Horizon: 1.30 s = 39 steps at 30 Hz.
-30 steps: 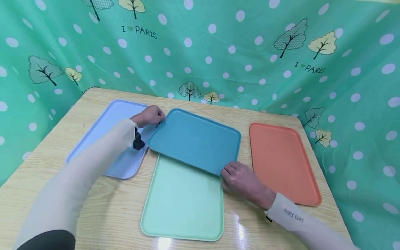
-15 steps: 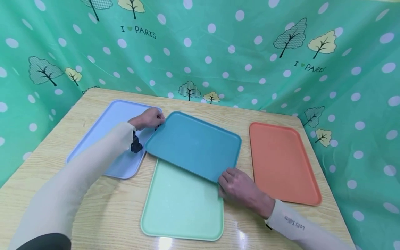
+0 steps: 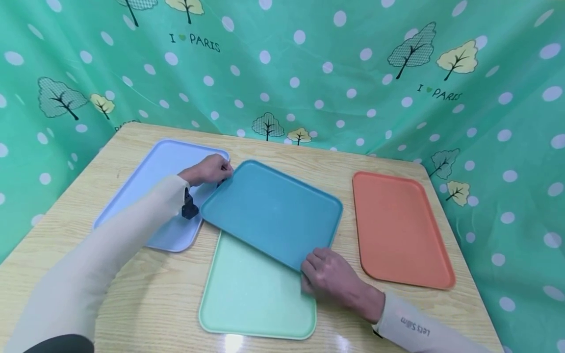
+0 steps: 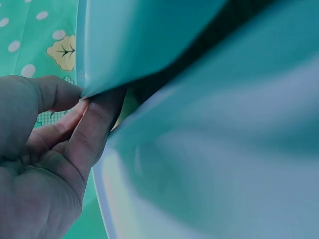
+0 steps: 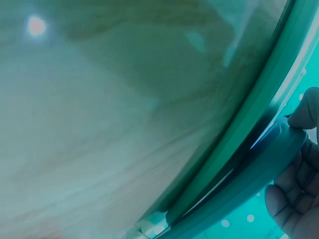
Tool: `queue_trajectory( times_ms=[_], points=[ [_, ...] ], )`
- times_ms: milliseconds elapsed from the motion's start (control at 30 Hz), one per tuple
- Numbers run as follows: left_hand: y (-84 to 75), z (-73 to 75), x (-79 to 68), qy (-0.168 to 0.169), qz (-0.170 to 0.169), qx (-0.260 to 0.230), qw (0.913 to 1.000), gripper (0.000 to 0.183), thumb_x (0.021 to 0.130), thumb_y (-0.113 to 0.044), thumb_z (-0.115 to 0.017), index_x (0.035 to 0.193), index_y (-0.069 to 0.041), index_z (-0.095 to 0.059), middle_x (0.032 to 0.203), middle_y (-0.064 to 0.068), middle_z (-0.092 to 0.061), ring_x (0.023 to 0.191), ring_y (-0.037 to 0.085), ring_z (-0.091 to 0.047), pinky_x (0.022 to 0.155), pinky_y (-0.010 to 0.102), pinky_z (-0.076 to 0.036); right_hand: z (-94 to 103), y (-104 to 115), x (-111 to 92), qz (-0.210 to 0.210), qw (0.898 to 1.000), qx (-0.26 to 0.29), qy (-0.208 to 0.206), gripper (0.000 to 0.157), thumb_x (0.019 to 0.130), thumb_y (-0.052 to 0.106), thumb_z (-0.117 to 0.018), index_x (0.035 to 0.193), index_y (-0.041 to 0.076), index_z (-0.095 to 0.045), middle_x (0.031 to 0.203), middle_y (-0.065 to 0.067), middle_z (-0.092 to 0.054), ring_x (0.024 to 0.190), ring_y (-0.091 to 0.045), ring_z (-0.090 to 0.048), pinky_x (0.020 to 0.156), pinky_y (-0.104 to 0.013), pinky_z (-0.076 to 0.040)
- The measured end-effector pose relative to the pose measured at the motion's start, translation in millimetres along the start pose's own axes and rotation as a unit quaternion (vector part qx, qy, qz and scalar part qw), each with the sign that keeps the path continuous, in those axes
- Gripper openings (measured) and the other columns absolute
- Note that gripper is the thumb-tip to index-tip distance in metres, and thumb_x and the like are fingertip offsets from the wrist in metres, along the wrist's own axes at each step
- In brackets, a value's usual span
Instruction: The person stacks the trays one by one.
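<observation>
A teal tray (image 3: pixel 273 211) lies turned at an angle over the far part of a mint green tray (image 3: pixel 256 299). My left hand (image 3: pixel 208 169) pinches the teal tray's left edge between thumb and fingers, as the left wrist view shows close up. On the near right corner, my right hand (image 3: pixel 333 279) grips the rim; in the right wrist view its thumb and fingers (image 5: pixel 284 204) are on either side of that rim. A lavender tray (image 3: pixel 181 157) lies beneath my left hand and forearm, partly hidden by them.
An orange-red tray (image 3: pixel 401 230) lies to the right of the teal one, with a strip of wooden table (image 3: pixel 348 196) between them. Behind the table hangs a green dotted curtain (image 3: pixel 309 68).
The teal tray has slid toward me and slightly left, covering more of the mint green tray. Both hands have moved with it, still holding its edges. The other trays stay put.
</observation>
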<state>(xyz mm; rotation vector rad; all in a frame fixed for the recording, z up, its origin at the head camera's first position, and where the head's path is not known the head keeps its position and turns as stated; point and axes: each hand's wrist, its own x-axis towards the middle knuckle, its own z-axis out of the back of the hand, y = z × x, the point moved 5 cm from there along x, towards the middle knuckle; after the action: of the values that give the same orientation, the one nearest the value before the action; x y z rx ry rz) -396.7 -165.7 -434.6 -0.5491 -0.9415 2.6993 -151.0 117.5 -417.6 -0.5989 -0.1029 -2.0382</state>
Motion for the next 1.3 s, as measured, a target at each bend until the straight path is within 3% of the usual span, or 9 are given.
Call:
queue_trajectory(
  times_ms=[267,533,900,1300],
  points=[
    [-4.3,0.6,-3.5,0.010,-0.002,0.010,0.9999,0.024,0.099,-0.007,-0.047,0.092,0.002,-0.069,0.078,0.009,-0.060,0.066,0.017,-0.052,0.062,0.028,-0.043,2.8,8.6,0.1,-0.008,1.000,0.018,-0.012,0.018,0.062,0.012,-0.074,0.064,0.013,-0.056,0.060,0.003,-0.057,0.054,-0.010,-0.049,0.051,-0.024,-0.043],
    [-4.3,-0.4,-4.6,0.010,0.001,0.013,0.9999,0.026,0.099,-0.008,-0.048,0.089,0.001,-0.070,0.073,0.007,-0.058,0.063,0.016,-0.051,0.059,0.027,-0.043,2.1,15.0,1.5,-0.010,0.999,0.029,-0.014,0.019,0.063,0.011,-0.075,0.064,0.014,-0.056,0.060,0.004,-0.057,0.055,-0.009,-0.049,0.052,-0.023,-0.044],
    [-0.9,-1.4,-3.0,0.001,0.000,0.005,1.0000,0.024,0.100,-0.009,-0.050,0.098,0.002,-0.071,0.082,0.010,-0.063,0.067,0.017,-0.054,0.062,0.028,-0.045,-3.0,15.1,-0.7,-0.019,0.999,0.035,-0.007,0.021,0.064,0.012,-0.077,0.064,0.014,-0.056,0.060,0.004,-0.058,0.055,-0.008,-0.049,0.051,-0.021,-0.042],
    [1.6,1.6,-11.2,-0.020,0.016,0.007,0.9996,0.025,0.099,-0.016,-0.053,0.097,0.000,-0.073,0.078,0.010,-0.067,0.064,0.016,-0.058,0.058,0.027,-0.046,-8.5,12.9,-3.7,-0.046,0.995,0.080,0.030,0.021,0.068,0.014,-0.080,0.069,0.015,-0.059,0.064,0.006,-0.058,0.058,-0.006,-0.047,0.055,-0.019,-0.042]
  ],
)
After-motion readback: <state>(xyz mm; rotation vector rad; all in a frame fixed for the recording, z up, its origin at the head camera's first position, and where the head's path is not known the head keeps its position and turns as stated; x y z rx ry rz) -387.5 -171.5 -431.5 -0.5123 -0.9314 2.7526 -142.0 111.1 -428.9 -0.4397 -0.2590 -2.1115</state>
